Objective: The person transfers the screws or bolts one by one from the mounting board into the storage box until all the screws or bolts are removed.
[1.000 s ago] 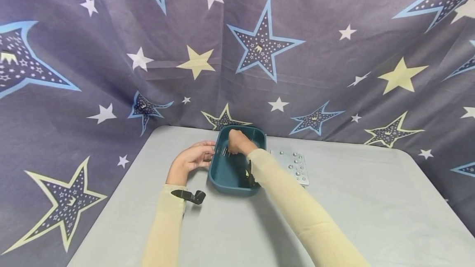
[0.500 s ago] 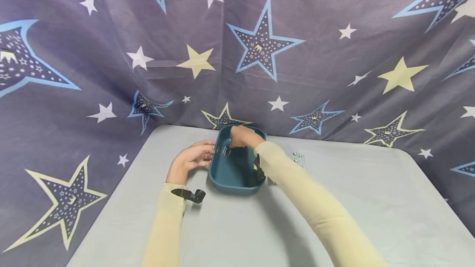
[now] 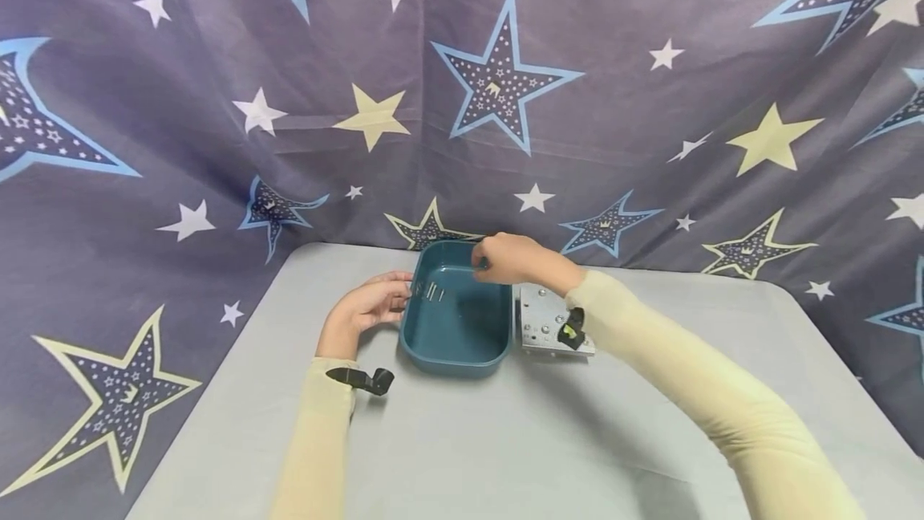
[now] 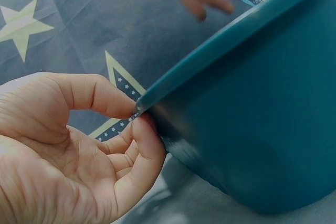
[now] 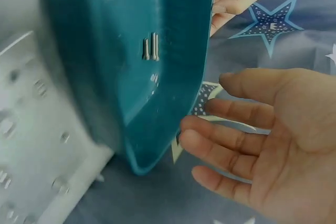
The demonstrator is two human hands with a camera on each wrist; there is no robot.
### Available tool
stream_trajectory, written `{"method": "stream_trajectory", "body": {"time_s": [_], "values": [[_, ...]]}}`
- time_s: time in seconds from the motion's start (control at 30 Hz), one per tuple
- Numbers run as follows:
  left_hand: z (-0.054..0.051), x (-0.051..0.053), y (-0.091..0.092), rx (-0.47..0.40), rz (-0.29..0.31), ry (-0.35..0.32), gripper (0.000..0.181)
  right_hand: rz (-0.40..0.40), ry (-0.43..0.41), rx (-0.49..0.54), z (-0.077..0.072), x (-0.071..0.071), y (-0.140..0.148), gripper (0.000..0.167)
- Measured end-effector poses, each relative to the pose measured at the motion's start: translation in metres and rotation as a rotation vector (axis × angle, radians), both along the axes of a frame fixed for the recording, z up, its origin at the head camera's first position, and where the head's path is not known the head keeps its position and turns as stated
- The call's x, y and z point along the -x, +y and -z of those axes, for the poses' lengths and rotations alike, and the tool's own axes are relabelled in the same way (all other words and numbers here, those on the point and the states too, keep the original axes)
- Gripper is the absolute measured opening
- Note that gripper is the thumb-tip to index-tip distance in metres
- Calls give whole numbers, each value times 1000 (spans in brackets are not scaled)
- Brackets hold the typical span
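Observation:
A teal plastic bin [image 3: 455, 347] stands on the table. My left hand [image 3: 370, 302] is at its left side, the thumb and a bent finger pinching the edge of the rim in the left wrist view. Small metal bolts [image 5: 150, 47] lie on the bin's floor toward the left wall. Over the bin's far right corner is my right hand [image 3: 516, 257]. In the right wrist view its fingers [image 5: 226, 142] are loosely bent and apart, with nothing between them. To the right of the bin lies a silver metal plate [image 3: 541, 315] with several round studs, partly hidden by the right wrist.
A light grey cloth covers the table [image 3: 462, 440]. Right behind its far edge hangs a grey-purple curtain [image 3: 606, 143] with a star print. Black wrist cameras are strapped on both sleeves, the right camera [image 3: 572, 329] in front of the plate.
My right hand has come up out of the bin and shifted right to its far right rim, uncovering the bolts and more of the plate. The left hand stays at the bin's left side.

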State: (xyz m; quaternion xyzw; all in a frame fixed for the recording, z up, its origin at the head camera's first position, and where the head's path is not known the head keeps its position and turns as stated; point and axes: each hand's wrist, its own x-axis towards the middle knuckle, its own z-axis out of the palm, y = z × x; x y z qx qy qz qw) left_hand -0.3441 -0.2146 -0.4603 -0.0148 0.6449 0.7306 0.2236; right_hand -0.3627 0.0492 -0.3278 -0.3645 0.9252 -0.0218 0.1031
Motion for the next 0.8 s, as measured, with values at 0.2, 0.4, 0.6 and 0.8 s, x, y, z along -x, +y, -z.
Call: {"method": "stream_trajectory", "body": {"time_s": [0.2, 0.4, 0.6, 0.8], "values": [[-1, 0, -2, 3, -5, 1, 47, 15, 68, 86, -9, -15, 37, 29], [-2, -1, -2, 12, 9, 2, 56, 41, 113, 144, -3, -23, 70, 23], [-4, -1, -1, 6, 28, 0, 54, -5, 135, 178, 15, -29, 90, 15], [-4, -1, -2, 2, 30, -1, 52, -183, 294, 212, 40, -34, 96, 12]]}}
